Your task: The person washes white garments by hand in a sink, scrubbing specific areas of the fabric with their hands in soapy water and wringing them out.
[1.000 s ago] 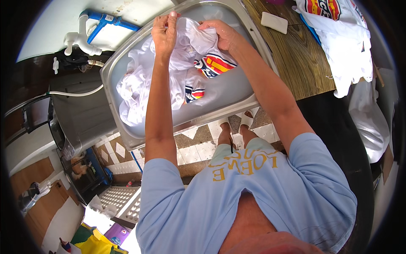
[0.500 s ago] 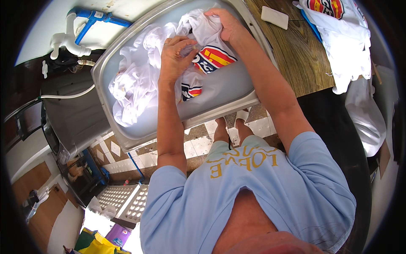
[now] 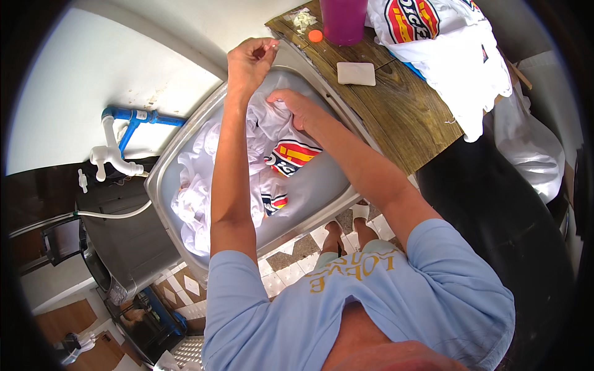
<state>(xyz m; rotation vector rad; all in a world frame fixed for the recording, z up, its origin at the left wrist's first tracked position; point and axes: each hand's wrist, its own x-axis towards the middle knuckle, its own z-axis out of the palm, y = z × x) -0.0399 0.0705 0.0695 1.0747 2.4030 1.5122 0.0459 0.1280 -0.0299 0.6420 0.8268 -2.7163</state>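
My left hand (image 3: 247, 67) is raised over the basin's far rim, its thumb and fingertips pinched together. A tiny pale bit shows at the tips, too small to name. My right hand (image 3: 296, 111) is closed on the bunched fabric of a white T-shirt (image 3: 267, 123) with a red, yellow and black print. The shirt lies partly in cloudy water inside a grey basin (image 3: 337, 96). More wet white cloth (image 3: 193, 207) is heaped on the basin's left side.
On the wooden table (image 3: 408, 133) at the right are a white soap bar (image 3: 356, 73), an orange cap (image 3: 315, 36), pale scraps (image 3: 304, 20), a purple container (image 3: 344, 21) and printed white shirts (image 3: 458, 62). A white tap (image 3: 108, 154) on blue pipe stands left of the basin.
My left hand has lifted from the shirt, moving up and away past the basin's far edge. My right hand still grips the shirt. The view has shifted, bringing more of the table in.
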